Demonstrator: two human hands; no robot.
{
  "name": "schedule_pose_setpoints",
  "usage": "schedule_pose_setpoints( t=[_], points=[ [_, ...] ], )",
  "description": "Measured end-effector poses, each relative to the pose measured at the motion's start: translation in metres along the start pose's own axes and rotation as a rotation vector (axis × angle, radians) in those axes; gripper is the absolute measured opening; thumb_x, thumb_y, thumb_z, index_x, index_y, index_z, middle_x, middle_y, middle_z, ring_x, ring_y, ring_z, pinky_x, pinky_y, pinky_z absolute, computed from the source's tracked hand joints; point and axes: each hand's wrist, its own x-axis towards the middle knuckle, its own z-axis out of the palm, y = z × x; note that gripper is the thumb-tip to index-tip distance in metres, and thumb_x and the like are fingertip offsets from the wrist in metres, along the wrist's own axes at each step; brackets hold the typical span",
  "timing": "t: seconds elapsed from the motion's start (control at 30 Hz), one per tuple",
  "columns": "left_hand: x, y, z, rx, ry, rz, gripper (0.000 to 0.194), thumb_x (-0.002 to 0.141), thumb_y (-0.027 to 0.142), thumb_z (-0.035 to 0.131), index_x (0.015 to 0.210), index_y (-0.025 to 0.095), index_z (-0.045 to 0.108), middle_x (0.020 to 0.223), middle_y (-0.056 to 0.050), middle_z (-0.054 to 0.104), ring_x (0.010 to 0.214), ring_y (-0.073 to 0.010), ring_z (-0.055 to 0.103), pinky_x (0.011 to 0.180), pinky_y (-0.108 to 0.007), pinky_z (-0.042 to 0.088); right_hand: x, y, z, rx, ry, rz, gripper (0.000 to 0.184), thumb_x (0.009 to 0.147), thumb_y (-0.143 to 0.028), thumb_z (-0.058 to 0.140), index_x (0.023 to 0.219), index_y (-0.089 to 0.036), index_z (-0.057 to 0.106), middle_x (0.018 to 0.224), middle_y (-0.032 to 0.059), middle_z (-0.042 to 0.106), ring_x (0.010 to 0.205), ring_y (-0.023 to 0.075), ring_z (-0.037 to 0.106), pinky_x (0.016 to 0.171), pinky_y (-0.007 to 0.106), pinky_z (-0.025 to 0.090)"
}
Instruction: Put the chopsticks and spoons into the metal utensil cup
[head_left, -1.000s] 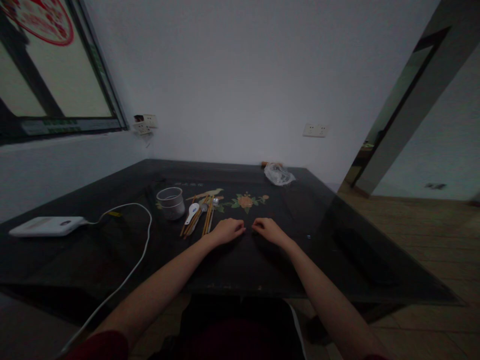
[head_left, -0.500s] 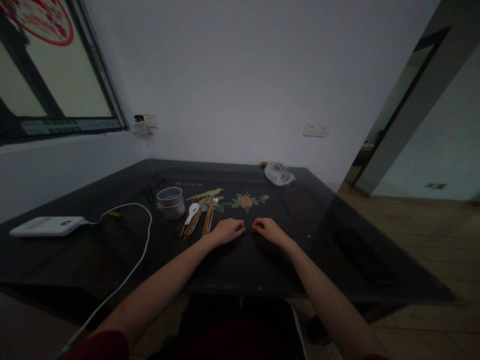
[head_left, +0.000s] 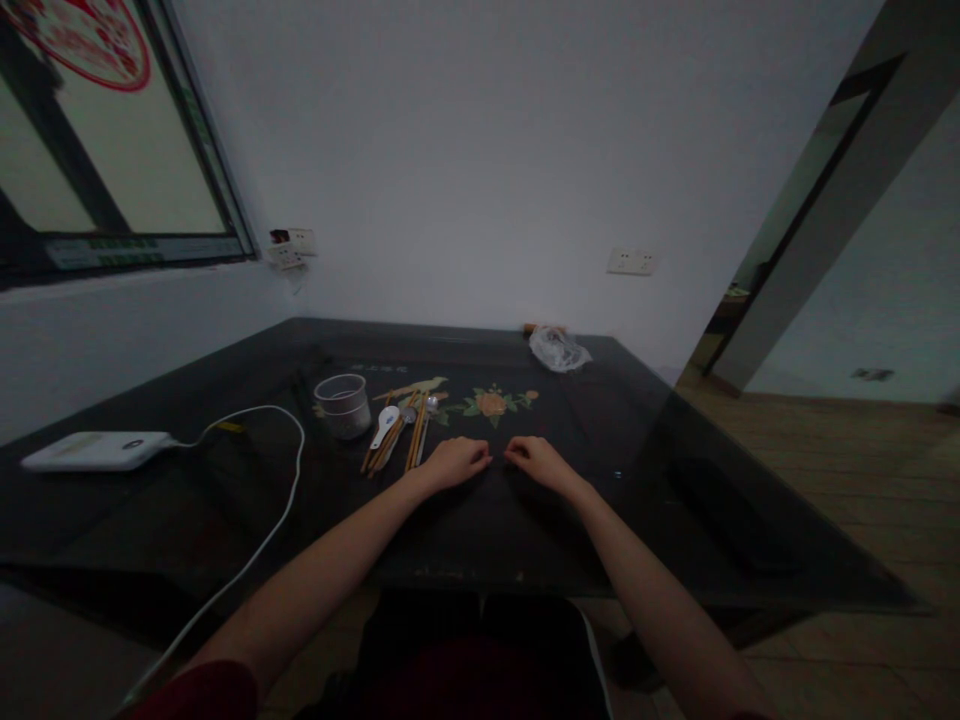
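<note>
Tabletop (head_left: 495,530): dark, glossy, its far edge set by the wall.

Hands, two. Left hand (head_left: 456,460) and right hand (head_left: 540,461) lie over the middle, nearer the near edge than the far, just apart from each other. Fingers of both loosely curled; nothing visible in their grasp. Palms turned from view; I cannot tell how firmly they close.

Utensils, one cluster, left of the tabletop's middle, just beside the left hand: chopsticks (head_left: 415,450); white spoon (head_left: 388,417) with a blue mark, lying across some of them; metal spoons (head_left: 408,414), two seen. All flat, ends pointing roughly to the near and far edges.

Hazards, as I judge them. The left wrist sits close to the chopsticks: a sideways sweep could scatter or roll them. The white spoon, resting on round sticks, could slide; if ceramic, it could chip. The white cord (head_left: 300,455), running from the white device (head_left: 97,452) by the left edge down past the near edge, could catch on the left forearm and drag the device.

Containers. Translucent cup (head_left: 343,407): upright, open-topped, left of the utensils; nothing protrudes from it; its lower wall is mottled, so contents at the bottom cannot be told. Light enough, perhaps, to tip if bumped. Clear plastic bag (head_left: 559,351): crumpled, by the far edge towards the far right corner; contents, if any, not discernible.
</note>
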Motion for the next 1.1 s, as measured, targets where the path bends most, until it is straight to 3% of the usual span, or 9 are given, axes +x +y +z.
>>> schedule_pose_setpoints(
  t=[1.1],
  points=[
    [-0.0001,0.0012,0.0006,-0.007,-0.006,-0.032,0.022,0.089,0.038,0.043,0.091,0.023,0.06,0.086,-0.004,0.067,0.081,-0.0187,0.063,0.068,-0.025,0.043,-0.0005,0.0001,-0.0001,0.008,0.006,-0.007,0.017,0.084,-0.025,0.054,0.082,-0.016,0.068,0.069,0.002,0.064,0.061,0.0112,0.052,0.055,0.021,0.029]
  ],
)
